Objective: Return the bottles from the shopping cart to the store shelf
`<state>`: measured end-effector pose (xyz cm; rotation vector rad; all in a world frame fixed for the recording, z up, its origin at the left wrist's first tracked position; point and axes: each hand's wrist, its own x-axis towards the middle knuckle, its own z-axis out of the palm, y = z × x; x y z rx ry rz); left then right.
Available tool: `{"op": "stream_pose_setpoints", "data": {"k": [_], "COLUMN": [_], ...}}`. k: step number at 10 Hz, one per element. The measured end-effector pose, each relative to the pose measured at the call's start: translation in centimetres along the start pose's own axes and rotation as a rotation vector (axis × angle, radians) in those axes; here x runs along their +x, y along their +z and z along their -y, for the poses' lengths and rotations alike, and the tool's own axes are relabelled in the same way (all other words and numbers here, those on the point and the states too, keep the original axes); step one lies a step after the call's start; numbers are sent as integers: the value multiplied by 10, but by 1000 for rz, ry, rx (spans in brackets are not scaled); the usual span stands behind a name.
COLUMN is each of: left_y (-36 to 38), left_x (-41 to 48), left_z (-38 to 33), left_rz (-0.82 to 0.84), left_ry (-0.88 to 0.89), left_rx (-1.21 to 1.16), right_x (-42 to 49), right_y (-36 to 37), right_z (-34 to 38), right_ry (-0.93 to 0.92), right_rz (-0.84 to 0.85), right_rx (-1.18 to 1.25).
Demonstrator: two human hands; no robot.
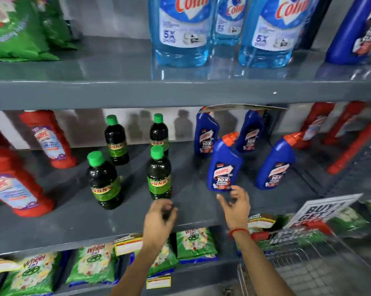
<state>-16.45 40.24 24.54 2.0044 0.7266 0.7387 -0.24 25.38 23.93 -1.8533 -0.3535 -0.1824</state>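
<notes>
At the bottom right of the frame sits the wire shopping cart [308, 265], its basket blurred, so what lies in it cannot be told. Two bare forearms rise from the bottom centre toward the grey middle shelf [78, 218]. The left hand [159, 216] hovers over the front edge of that shelf, fingers curled loosely inward, holding nothing. The right hand [235, 207], with a red thread at the wrist, is half open with fingers spread, its fingertips just at the base of a blue Harpic bottle [224, 165]; whether they touch it is hard to say, and the bottle leans slightly to the right.

Just left of the hands stand four dark bottles with green caps [159, 174], two near the shelf front and two behind. To the right of the nearest blue bottle stands another blue one [274, 163], with two more further back. Red Harpic bottles [16, 184] fill the far left of the same shelf, and more red ones the far right.

Below, in the lower left, lie green Wheel detergent packets [92, 263]. A white "BUY 1 GET 1" sign [323, 209] stands at mid right. On the top shelf, upper centre, stand pale blue Colin bottles [180, 33], with green bags [18, 28] at upper left.
</notes>
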Motion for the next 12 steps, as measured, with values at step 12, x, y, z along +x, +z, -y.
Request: {"op": "stream_pose_setpoints", "data": {"k": [12], "left_y": [74], "left_x": [41], "left_z": [-50], "left_rz": [239], "left_ry": [-88], "left_rx": [-22], "right_x": [12], "right_y": [-15], "right_z": [7], "right_ry": [111], "right_rz": [142], "right_rx": [-28]}}
